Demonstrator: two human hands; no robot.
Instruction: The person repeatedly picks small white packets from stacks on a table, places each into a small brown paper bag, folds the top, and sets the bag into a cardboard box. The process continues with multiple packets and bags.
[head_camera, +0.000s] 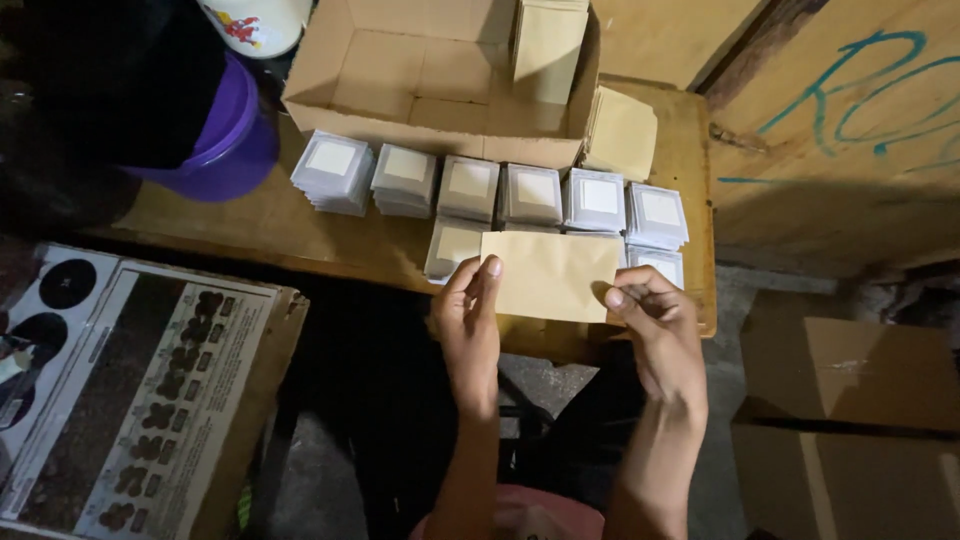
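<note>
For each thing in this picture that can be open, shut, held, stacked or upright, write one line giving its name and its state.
Brown envelope: held flat between both hands, above the table edge.
Left hand: gripping the envelope's left edge.
Right hand: pinching the envelope's right edge.
Cardboard box: open, flaps up, on the wooden table.
Small packets: stacked in rows before the box.
Spare envelopes: leaning against the box.
Purple bucket: tilted.

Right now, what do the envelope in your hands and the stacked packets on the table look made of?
Envelope: matte tan paper, likely kraft; flat, no shine. Stacked packets: apparently clear glossy plastic sleeves over pale card, edges glinting; not certain.
</note>
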